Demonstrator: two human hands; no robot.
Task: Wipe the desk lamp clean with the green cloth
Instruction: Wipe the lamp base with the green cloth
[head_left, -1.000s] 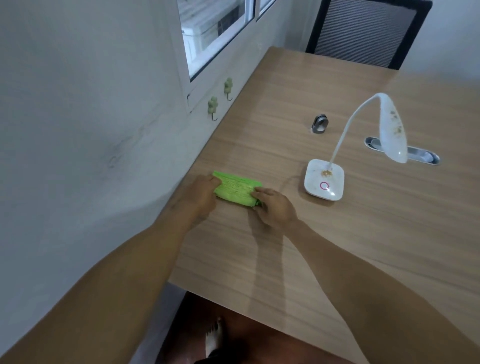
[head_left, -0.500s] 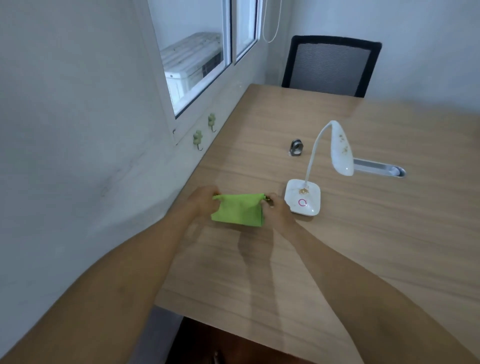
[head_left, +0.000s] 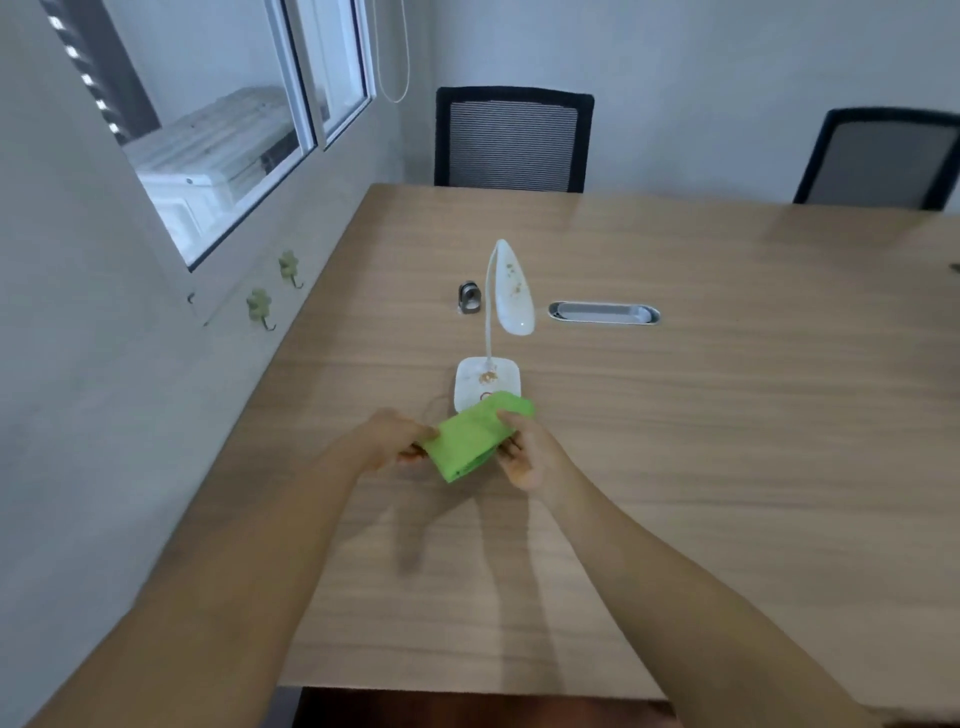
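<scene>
cloth: green cloth folded into a small pad, held up off the desk between both hands, just in front of the lamp base; its far corner overlaps the base edge in this view, contact not clear
left grip: left hand pinched shut on the cloth's left end, fingers curled under
right grip: right hand clamped on the cloth's right end, thumb on top, fingers below
lamp: desk lamp white, upright near the middle of the desk, thin bent neck, head hanging down toward the camera
dirt: brownish specks on the lamp head and a small clump on the base where the neck meets it
step: looks like cloth prep, wiping not started, dirt all still there
cloth handling: soft, limp, light; folded pad gives a firmer wiping face; one hand is enough to work it
lamp handling: looks light plastic with a small base, likely to slide or tip under a sideways wipe; neck probably flexes
where to hold: free hand on the base, or on the head while wiping it; support the neck, don't push against it
risk: crumbs get pushed onto the desk rather than lifted
nearby: small metal clip-like item and cable slot behind the lamp, clear of the wipe path
</scene>
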